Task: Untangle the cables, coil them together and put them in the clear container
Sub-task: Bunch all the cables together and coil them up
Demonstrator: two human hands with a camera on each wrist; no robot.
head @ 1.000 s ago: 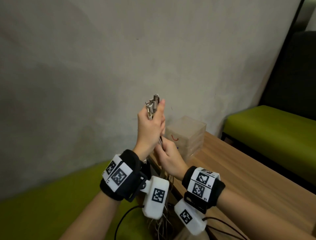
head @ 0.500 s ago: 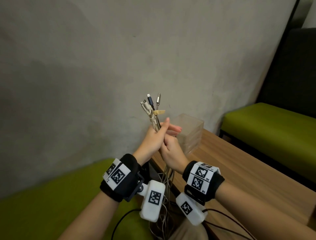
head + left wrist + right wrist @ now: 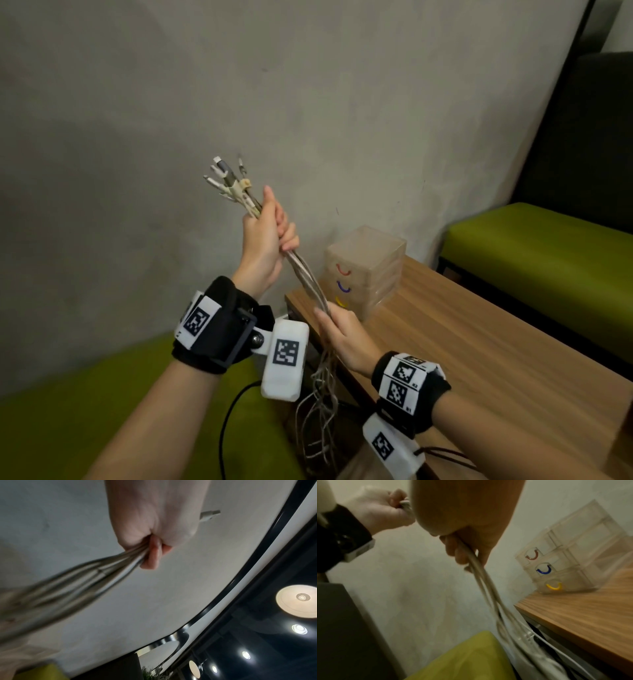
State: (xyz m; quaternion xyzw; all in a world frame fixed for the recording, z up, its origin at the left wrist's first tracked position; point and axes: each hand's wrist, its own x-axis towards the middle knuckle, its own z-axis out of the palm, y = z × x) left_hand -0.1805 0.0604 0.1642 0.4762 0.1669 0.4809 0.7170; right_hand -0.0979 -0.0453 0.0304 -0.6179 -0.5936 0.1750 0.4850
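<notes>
Clearly, the straightening step is in hand. The cables [image 3: 308,281] are gathered into one bundle and gripped near their plug ends by the left hand [image 3: 265,240], whose fingers are clenched round them; the plugs [image 3: 226,178] are fanned out above the fist, against the grey wall [image 3: 137,120]. Lower down, the same bundle is enclosed by the right hand [image 3: 342,334], the fingers being curled round the strands, as is confirmed in the right wrist view. Between the two hands the bundle is drawn fairly straight. Below the right hand the strands are seen hanging loose and crossed, beside the edge of the wooden table [image 3: 479,359] and over the green bench [image 3: 85,411]; how far they are still knotted cannot be told. The clear container [image 3: 370,263], a small stack of drawers with coloured handles, is set on the table near the wall, just beyond the right hand, and nothing is seen inside it.

Coiling is judged not yet begun. For the next move, the loose tails would need to be freed of crossings, the upper grip being kept firm.
</notes>
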